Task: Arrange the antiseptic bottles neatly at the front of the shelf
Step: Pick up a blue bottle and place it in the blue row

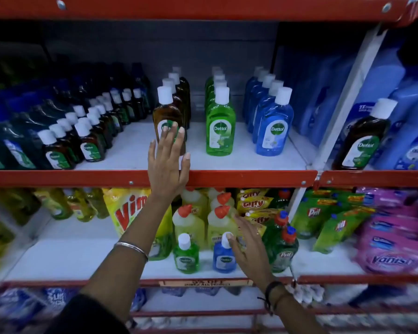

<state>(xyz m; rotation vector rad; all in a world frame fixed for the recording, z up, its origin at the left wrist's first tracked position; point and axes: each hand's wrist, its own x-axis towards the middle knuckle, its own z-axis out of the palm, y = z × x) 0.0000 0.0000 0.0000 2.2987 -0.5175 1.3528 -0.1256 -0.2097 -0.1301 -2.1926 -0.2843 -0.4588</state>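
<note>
The left hand (167,162) is held flat with fingers spread, its fingertips (175,128) laid against the label of a brown bottle (167,116) of smooth clear plastic with a white cylindrical cap, standing upright at the head of its row, set back from the red metal shelf edge (251,177) beneath the palm. To the right of that hand, a green bottle (220,127) and a blue bottle (274,131) head similar rows. The right hand (247,247), open with fingers spread, is placed one shelf lower, its thumb touching the white cap of a small blue bottle (223,260), with a small green bottle (186,257) just to its left.

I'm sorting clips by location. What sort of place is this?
Most likely a shop's cleaning-products aisle: red metal shelving, rows of identical Dettol bottles, Vim refill pouches below, and a shelf-edge label.
</note>
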